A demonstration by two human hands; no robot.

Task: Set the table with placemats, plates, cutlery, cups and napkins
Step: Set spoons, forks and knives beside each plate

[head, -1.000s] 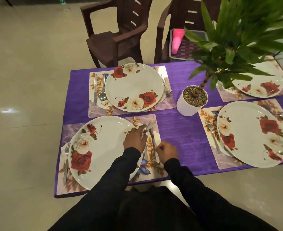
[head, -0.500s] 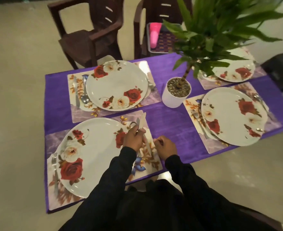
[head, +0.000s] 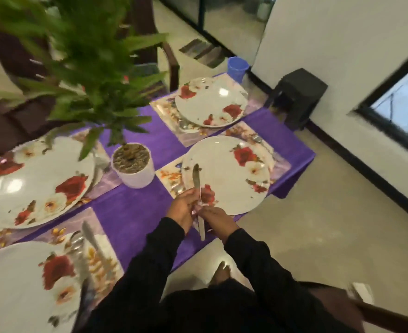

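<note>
Both hands off the near-left setting since a second ago; now at the near-right plate, view swung right. Left hand pinching a knife by the handle, blade pointing away over the plate's left rim. Right hand curled round a second piece of cutlery, tip hanging down past the table's near edge; too blurred to tell knife from spoon. Hands touching, both clamped.

Progress, judged from what shows:
- Four placemats down on the purple tablecloth, one per seat. Done.
- Four floral plates down: near-left plate, far-left plate, near-right, far-right plate. Done.
- Cutlery partial. Near-left placemat carries a knife and what looks like a spoon on its right side. Near-right placemat shows something shiny under the plate's left rim, likely a fork. Far-right also has metal at the plate's near-left rim. Far-left too blurred to call.
- Cups: none on the table. One blue cup sits beyond the far-right corner, apparently off the table.
- Napkins: none visible.

Potted plant at table centre, leaves blocking part of the far-left setting.

Estimate: around halfway. Remaining: finish cutlery at near-right, check the far seats, then cups and napkins for all four.
</note>
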